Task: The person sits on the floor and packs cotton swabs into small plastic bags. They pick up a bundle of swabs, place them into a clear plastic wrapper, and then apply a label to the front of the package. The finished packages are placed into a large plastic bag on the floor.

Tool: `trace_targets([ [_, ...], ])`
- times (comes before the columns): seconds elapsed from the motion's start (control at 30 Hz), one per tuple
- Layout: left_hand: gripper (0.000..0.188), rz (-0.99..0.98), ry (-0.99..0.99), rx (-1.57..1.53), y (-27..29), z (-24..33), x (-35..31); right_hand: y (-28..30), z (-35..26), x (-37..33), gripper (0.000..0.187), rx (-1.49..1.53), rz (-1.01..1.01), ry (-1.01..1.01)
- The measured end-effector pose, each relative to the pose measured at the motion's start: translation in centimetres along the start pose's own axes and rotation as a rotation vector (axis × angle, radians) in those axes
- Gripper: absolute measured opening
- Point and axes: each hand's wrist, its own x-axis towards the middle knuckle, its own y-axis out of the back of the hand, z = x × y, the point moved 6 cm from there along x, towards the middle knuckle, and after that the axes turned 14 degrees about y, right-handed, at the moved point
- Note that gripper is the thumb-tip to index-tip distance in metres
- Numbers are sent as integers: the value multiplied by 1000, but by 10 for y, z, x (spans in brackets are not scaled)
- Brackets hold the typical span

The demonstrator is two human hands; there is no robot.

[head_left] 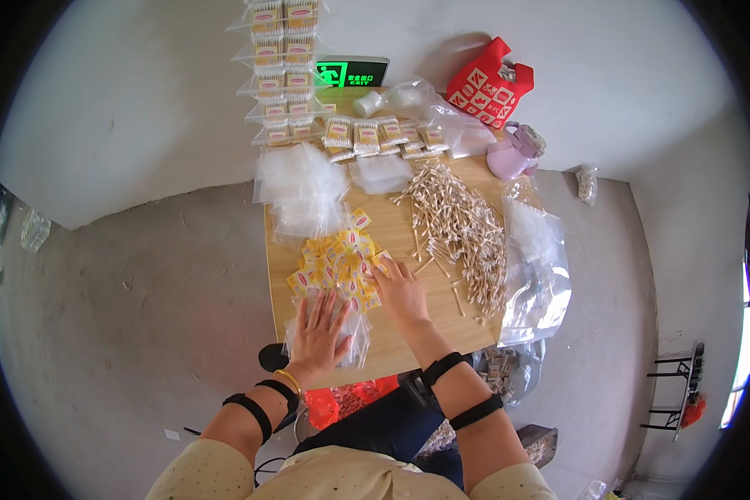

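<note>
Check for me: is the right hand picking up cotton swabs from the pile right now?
No, the right hand rests on the yellow label cards, with the cotton swab pile lying apart to its right.

The one view sits on my head, looking steeply down over my forearms onto the table point(408, 346) close below me. Its wide fisheye bends the floor point(142, 283) and wall point(125, 108) around the rim.
</note>
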Motion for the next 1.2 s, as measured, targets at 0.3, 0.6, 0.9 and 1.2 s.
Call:
trace_targets([
  [0.3, 66, 38, 0, 13, -1, 0, 0, 13, -5, -18, 18, 217, 8, -115],
  [0.6, 66, 44, -2, -9, -4, -2, 0, 28, 5, -15, 12, 135, 140, -174],
  [0.9, 70, -8, -17, 48, -9, -3, -2, 45, -11, -12, 10, 256, 189, -208],
  [1.2, 73, -15, -13, 106, -27, -2, 1, 46, -11, -22, 22, 370, 186, -304],
])
